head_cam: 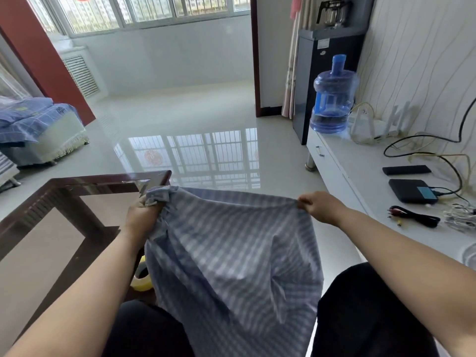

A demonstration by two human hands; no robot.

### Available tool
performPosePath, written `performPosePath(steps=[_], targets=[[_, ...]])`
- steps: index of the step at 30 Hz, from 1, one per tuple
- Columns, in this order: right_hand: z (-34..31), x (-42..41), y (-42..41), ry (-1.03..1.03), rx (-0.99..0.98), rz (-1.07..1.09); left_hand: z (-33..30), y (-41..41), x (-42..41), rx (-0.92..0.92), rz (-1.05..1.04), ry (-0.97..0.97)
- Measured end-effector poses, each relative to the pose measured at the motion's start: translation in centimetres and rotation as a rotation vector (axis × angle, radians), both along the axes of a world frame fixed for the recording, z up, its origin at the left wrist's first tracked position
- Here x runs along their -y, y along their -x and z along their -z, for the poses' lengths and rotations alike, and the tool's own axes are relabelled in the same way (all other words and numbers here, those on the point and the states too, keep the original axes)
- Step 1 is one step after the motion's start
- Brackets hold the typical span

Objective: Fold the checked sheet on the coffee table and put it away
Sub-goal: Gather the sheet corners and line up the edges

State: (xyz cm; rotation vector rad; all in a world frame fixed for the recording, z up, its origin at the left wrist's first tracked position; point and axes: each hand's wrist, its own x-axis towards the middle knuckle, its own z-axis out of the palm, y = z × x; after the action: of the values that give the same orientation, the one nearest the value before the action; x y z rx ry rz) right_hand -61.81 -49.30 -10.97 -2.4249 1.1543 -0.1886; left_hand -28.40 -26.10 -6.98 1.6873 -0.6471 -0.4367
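The blue-and-white checked sheet [231, 253] hangs in front of me, stretched between both hands and draping down over my dark-clad legs. My left hand [144, 215] grips a bunched corner of it just past the near right corner of the coffee table [33, 210]. My right hand [319, 204] pinches the sheet's top edge out to the right, over the floor. The top edge sags a little between the hands. The coffee table has a dark wooden frame and a glass top.
A roll of yellow tape [141, 279] lies by the table's near edge, partly hidden by the sheet. A white low cabinet [360, 161] on the right carries a blue water jug [332, 99], black boxes and cables. A covered sofa [33, 127] stands far left.
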Motion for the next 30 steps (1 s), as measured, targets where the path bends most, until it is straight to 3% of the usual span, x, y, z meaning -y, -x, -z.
performPosePath(steps=[5,9,11,13,15,18,20,21,22,24,27,30], targets=[[-0.7,0.7,-0.4,-0.131,-0.164,0.007,-1.7,1.3,1.1,0.16,0.207,-0.053],[-6.7,-3.2,-4.8,-0.322,0.349,-0.183,-3.9,4.4,3.9,0.316,0.442,-0.139],[-9.1,-6.0,-7.7,-0.315,0.331,-0.326,-4.0,6.0,5.2,0.331,0.508,-0.178],[-9.3,-7.6,-10.2,-0.16,0.212,-0.397,-3.7,6.6,5.9,0.264,0.517,-0.19],[-8.2,-6.6,-11.1,-0.001,0.287,-0.255,-3.6,6.0,5.7,0.22,0.451,-0.205],[-6.7,-1.1,-7.3,0.026,0.525,0.297,-3.5,2.8,4.0,0.287,0.228,-0.207],[-6.1,1.8,-3.2,0.047,0.394,0.61,-3.7,1.3,2.4,0.271,0.145,-0.187],[-5.8,2.4,-2.0,0.086,0.255,0.658,-3.7,1.1,1.9,0.247,0.139,-0.176],[-5.6,2.3,-1.8,0.15,0.17,0.614,-3.7,1.3,1.7,0.221,0.151,-0.165],[-6.1,0.1,-3.5,0.185,0.26,0.286,-3.9,2.8,1.9,0.179,0.243,-0.157],[-8.0,-6.2,-8.2,-0.043,0.32,-0.32,-4.8,6.1,2.6,0.155,0.451,-0.124],[-9.7,-10.3,-11.5,-0.211,0.339,-0.527,-5.8,8.2,2.9,0.109,0.58,-0.03]])
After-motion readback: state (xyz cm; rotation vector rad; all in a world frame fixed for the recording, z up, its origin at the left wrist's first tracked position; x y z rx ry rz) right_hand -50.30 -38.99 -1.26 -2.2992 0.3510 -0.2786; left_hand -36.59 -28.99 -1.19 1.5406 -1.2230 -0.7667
